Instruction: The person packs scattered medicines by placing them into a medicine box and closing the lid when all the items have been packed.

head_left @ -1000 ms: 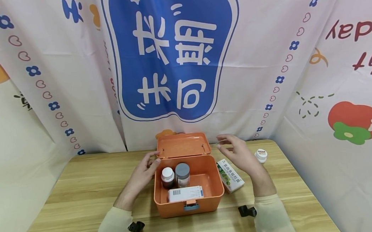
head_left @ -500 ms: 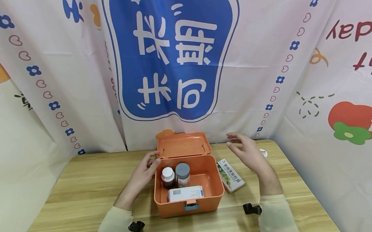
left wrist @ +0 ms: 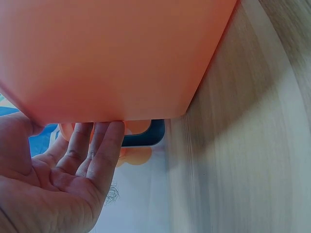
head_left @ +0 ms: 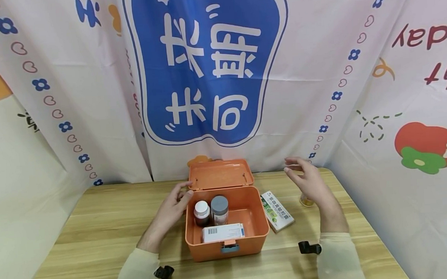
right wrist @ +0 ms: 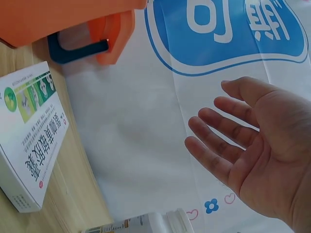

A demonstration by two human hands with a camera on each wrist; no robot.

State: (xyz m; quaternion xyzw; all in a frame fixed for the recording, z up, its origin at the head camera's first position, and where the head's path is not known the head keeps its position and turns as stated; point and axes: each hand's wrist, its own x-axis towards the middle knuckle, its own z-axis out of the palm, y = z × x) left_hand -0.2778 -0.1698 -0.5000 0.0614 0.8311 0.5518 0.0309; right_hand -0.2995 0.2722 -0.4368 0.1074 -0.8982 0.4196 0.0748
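An orange medicine box (head_left: pixel 226 251) with a blue latch stands on the table, its lid (head_left: pixel 219 174) tipped back. My left hand (head_left: pixel 174 202) holds its back left corner, thumb at the rim and fingers reaching behind the wall (left wrist: pixel 116 63). Inside are a white-capped dark bottle (head_left: pixel 202 214), a grey-capped clear bottle (head_left: pixel 219 210) and a white carton (head_left: pixel 223 232). My right hand (head_left: pixel 309 181) hovers with loosely bent fingers, holding nothing. Partly hidden below it is a pill bottle (head_left: pixel 306 200), whose white neck shows in the right wrist view (right wrist: pixel 177 222).
A white and green capsule carton (head_left: pixel 277 211) lies on the wooden table (head_left: pixel 113 223), just right of the medicine box. Printed cloth (head_left: pixel 211 72) hangs behind the table and along both sides.
My right hand has moved to the right, away from the medicine box and over the pill bottle, covering its white cap. The left hand has stayed at the box corner.
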